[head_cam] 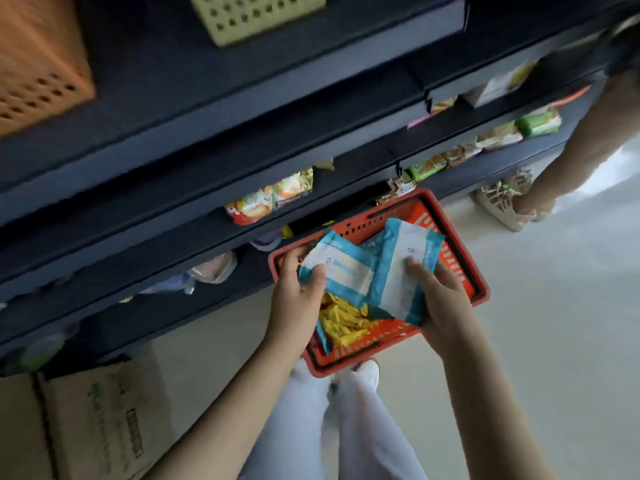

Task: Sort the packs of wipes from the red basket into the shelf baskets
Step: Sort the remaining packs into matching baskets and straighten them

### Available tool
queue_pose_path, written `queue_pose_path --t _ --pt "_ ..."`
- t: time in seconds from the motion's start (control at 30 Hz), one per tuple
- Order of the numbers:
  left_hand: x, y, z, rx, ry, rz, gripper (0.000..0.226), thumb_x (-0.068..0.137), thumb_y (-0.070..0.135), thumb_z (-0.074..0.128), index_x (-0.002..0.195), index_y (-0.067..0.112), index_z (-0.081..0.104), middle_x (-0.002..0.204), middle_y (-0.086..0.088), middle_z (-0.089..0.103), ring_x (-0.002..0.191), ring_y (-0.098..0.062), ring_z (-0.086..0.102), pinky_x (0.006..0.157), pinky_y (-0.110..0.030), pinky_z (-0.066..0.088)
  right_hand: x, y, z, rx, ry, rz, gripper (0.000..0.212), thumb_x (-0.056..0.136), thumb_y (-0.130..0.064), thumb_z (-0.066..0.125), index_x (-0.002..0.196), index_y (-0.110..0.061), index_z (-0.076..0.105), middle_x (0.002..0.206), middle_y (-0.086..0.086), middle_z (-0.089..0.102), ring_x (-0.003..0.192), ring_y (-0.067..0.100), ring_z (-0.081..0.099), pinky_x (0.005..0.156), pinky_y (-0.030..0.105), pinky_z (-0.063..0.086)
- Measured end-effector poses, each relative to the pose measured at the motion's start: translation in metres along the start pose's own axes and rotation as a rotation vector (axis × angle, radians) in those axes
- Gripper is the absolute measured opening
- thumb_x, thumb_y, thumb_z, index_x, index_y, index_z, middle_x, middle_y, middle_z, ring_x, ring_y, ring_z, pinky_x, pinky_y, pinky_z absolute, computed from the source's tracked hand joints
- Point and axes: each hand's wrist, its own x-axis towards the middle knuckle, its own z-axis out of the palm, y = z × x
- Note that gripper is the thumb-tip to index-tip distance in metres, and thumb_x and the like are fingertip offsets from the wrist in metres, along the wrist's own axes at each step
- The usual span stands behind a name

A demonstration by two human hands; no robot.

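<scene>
A red basket (460, 268) sits on the floor in front of a dark shelf unit. My left hand (294, 292) grips a blue-and-white pack of wipes (343, 268) above the basket, thumb on top. My right hand (440, 296) holds another blue-and-white pack (405, 258), thumb pressed on its face. The two packs overlap. Several small yellow packets (343, 320) lie in the basket's bottom, and a further blue pack (322, 336) stands at its near-left side. An orange shelf basket (38, 67) and a beige shelf basket (256, 15) sit on upper shelves.
The dark shelves (207, 140) carry snack packs (270, 199) and green packs (536, 123). A cardboard box (90, 420) stands on the floor at the lower left. Another person's leg and sandalled foot (512, 206) are at the right. My own legs and white shoes are below the basket.
</scene>
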Motion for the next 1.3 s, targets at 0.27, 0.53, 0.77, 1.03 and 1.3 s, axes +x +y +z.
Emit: queue_pose_path --t 0.27,0.53,0.77,1.03,1.3 --pt "-0.116 0.09 -0.104 -0.32 0.197 0.066 0.014 0.099 0.011 0.049 0.109 0.019 0.056 0.113 -0.009 0.066 0.095 -0.019 0.071 0.074 -0.035 0.06 -0.117 -0.05 0.084 -0.153 -0.254 -0.125 0.031 0.088 -0.005 0.062 0.118 -0.007 0.06 0.114 0.014 0.07 0.094 0.026 0.07 0.069 0.033 0.058" --pt "-0.164 0.122 -0.246 -0.42 0.415 0.176 0.022 0.097 0.01 0.053 0.116 0.021 0.054 0.118 -0.003 0.065 0.103 -0.019 0.069 0.078 -0.043 0.06 -0.169 -0.071 0.217 -0.22 -0.432 -0.275 0.035 0.088 -0.006 0.064 0.121 -0.019 0.065 0.116 0.002 0.071 0.11 0.019 0.065 0.091 0.036 0.053" --pt "-0.172 0.132 -0.356 -0.72 0.386 0.221 0.025 0.097 0.0 0.05 0.113 0.019 0.053 0.113 -0.006 0.068 0.097 -0.024 0.071 0.081 -0.046 0.058 -0.202 -0.029 0.319 -0.139 -0.4 -0.426 0.023 0.083 -0.013 0.072 0.104 -0.012 0.065 0.11 0.012 0.071 0.1 0.023 0.069 0.088 0.038 0.053" --pt "-0.119 0.157 -0.409 -0.845 0.245 0.248 0.045 0.095 -0.006 0.048 0.125 0.026 0.054 0.114 -0.004 0.069 0.1 -0.021 0.07 0.082 -0.045 0.059 -0.181 -0.031 0.385 -0.089 -0.268 -0.488 0.021 0.088 -0.016 0.068 0.108 -0.013 0.065 0.108 0.006 0.073 0.101 0.021 0.069 0.081 0.033 0.057" --pt "0.013 0.209 -0.425 -0.842 0.293 0.265 0.031 0.094 0.0 0.054 0.118 0.02 0.056 0.117 -0.007 0.068 0.101 -0.025 0.07 0.078 -0.045 0.059 -0.065 -0.086 0.471 -0.297 -0.309 -0.523 0.008 0.092 -0.012 0.062 0.1 -0.011 0.064 0.099 0.008 0.072 0.089 0.019 0.071 0.073 0.031 0.058"
